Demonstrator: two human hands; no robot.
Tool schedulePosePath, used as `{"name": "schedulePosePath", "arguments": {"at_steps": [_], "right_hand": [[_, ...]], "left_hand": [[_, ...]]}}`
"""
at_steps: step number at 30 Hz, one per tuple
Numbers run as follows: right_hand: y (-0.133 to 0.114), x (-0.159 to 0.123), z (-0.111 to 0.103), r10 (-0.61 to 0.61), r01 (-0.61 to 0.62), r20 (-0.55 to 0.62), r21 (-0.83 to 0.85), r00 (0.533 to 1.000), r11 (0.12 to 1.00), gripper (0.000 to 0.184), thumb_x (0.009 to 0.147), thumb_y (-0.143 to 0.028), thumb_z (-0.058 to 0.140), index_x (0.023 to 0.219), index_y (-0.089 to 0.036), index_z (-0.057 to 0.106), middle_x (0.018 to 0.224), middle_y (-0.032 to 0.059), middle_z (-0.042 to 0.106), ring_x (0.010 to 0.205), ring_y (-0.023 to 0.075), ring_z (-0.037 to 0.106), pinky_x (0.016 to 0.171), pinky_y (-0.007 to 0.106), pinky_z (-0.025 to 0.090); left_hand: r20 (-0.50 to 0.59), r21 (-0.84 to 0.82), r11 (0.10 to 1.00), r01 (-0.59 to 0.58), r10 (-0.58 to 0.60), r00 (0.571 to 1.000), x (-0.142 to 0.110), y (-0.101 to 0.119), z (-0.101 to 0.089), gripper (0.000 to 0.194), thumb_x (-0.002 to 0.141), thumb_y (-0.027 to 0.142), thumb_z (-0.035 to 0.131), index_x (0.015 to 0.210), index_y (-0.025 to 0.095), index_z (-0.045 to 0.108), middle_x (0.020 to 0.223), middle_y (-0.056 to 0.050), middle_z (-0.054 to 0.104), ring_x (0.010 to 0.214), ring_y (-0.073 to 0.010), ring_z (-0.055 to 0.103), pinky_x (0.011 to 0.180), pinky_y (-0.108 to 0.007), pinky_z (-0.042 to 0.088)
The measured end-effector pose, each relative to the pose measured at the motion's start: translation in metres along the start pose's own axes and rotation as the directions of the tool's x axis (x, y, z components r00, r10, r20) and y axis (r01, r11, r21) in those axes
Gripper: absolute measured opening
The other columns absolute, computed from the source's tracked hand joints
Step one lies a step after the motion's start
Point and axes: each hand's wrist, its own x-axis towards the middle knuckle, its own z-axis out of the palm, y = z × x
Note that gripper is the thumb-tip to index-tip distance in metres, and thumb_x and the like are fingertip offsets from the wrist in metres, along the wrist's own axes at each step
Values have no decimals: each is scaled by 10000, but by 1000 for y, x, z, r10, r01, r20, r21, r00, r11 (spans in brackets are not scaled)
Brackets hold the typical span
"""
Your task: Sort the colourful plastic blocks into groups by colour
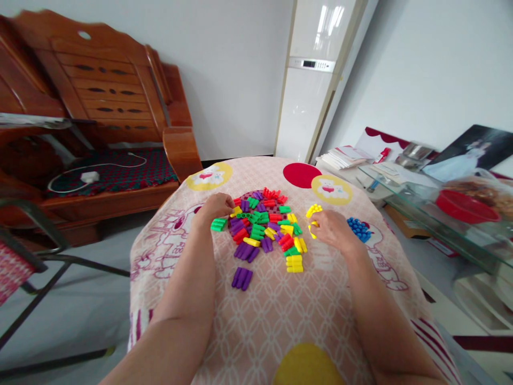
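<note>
A heap of small tube-shaped plastic pieces (258, 230) in purple, green, red and yellow lies mid-table, many side by side in short rows. At its left edge, my left hand (216, 208) has its fingers closed on a yellow plastic piece (236, 211). Green pieces (218, 224) lie just below those fingertips. My right hand (332, 229) is right of the heap, fingers pinched at a yellow plastic piece (312, 231), partly hidden by them. Above its fingertips is a cluster of yellow pieces (313, 209). Blue pieces (358, 230) are bunched beyond the right wrist.
A patterned cloth (276, 315) covers the round table. Behind to the left is a wooden bench (108, 96); a metal-framed chair (40, 262) stands nearer. On the right, a glass shelf (433, 214) bears a red bowl (467, 206). A tall white cabinet unit (304, 107) stands behind.
</note>
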Motion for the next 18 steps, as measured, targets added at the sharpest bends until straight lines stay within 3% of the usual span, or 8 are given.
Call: {"name": "schedulePosePath", "arguments": {"at_steps": [3,6,12,15,18], "right_hand": [[11,5,16,35,-34,17,-23,999,999,308,883,-213,567,1148,-147,708,1059,144,747,992,247,673,807,282,437],[14,11,27,49,-49,-13,32,999,998,351,886,-206,588,1219,-132,668,1066,148,744,1003,249,675,837,289,452],[19,19,33,-3,17,-66,212,998,977,178,841,-172,619,979,-158,730,967,105,744,879,206,665,783,269,457],[16,21,37,-16,35,-101,191,995,981,139,871,-201,603,823,-153,724,906,112,730,862,204,647,772,271,443],[9,19,40,-16,28,-120,96,993,995,231,932,-221,525,836,-153,723,954,131,724,902,210,638,781,277,429]], "left_hand": [[-4,-2,1000,-9,9,1000,1,-1,1,239,694,181,660,903,201,775,781,-13,772,780,-177,709,657,-197,501],[-7,4,1000,-11,11,1000,2,-2,1,224,697,187,664,892,203,774,783,-15,772,778,-179,710,652,-198,502],[-16,-16,1000,-10,10,1000,3,-3,2,207,686,179,676,868,205,772,764,-13,767,764,-178,708,636,-195,500],[-20,-27,1000,-11,10,1000,4,-3,3,201,683,179,677,858,210,771,764,-10,767,770,-177,709,639,-193,503],[-21,-31,999,-7,7,1000,4,-3,3,184,691,175,675,844,212,769,769,-12,767,775,-178,712,648,-195,508]]}}
